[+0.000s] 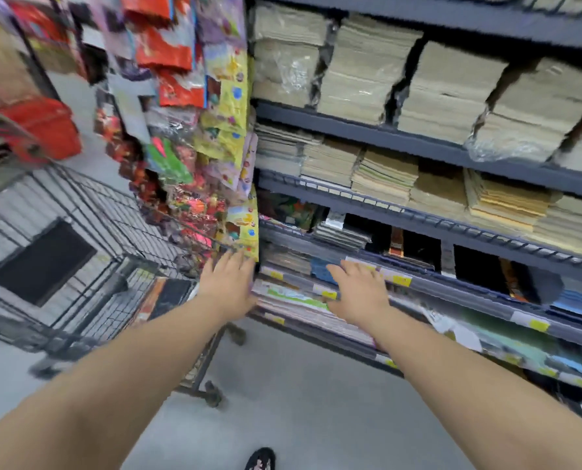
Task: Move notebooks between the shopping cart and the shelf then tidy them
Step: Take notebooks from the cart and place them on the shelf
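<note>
1. Reaching with fingers spread, left hand (227,283) and right hand (359,291) grip nothing — both flank colourful flat notebooks (293,296) stacked on the low grey metal shelf (452,290).
2. Black wire shopping cart (79,239) stands left — one notebook inside.

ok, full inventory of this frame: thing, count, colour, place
dark metal shelving unit: one, grey-blue, right side, several tiers.
beige paper stacks: many, cream to tan, upper tiers, some plastic-wrapped.
colourful notebooks: a pile, count unclear, pastel covers, low tier between the hands.
yellow price tags: several, along lower shelf edges.
hanging toy packets: many, red, yellow, purple, left of the shelving.
black wire shopping cart: one, left, a flat black item inside.
red plastic basket: one, far left, blurred.
grey floor: bottom.
dark sandal: one, bottom edge.
left hand: open, at the pile's left end.
right hand: open, flat over the pile.
</note>
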Motion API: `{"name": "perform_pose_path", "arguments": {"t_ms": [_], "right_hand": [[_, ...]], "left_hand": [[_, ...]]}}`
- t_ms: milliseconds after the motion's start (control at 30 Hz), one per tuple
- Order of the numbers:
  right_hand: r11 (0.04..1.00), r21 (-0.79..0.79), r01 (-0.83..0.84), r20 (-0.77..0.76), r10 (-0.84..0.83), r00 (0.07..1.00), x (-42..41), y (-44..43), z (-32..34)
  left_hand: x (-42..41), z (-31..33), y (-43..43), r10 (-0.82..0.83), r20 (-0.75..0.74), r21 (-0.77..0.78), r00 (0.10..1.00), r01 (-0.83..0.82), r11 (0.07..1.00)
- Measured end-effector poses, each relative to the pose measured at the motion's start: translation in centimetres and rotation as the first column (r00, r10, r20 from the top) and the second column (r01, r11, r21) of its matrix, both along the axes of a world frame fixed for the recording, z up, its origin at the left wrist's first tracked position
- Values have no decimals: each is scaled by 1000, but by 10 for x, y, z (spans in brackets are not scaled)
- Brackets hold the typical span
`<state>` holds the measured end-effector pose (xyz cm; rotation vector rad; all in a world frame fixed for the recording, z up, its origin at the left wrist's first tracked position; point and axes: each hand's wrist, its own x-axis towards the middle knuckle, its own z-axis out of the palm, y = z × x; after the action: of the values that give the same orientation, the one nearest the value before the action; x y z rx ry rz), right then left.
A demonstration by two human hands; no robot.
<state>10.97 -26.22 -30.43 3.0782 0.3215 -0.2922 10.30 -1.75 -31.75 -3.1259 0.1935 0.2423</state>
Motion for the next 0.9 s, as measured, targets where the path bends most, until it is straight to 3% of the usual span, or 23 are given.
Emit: {"name": "perform_pose_path", "arguments": {"t_ms": [367, 500, 700, 900], "right_hand": [[957, 80, -280, -138, 288, 947, -75, 104, -38], [925, 86, -371, -135, 380, 915, -87, 160, -38], [904, 90, -418, -106, 426, 899, -85, 262, -35], [943, 77, -323, -120, 331, 936, -70, 348, -45]], "left_hand": [[-163, -27, 77, 388, -142, -54, 911, -399, 915], [-200, -22, 122, 491, -82, -90, 867, -497, 863], [-206, -7, 208, 550, 5, -114, 835, -546, 830], [-189, -5, 304, 491, 67, -99, 869, -484, 870]]}}
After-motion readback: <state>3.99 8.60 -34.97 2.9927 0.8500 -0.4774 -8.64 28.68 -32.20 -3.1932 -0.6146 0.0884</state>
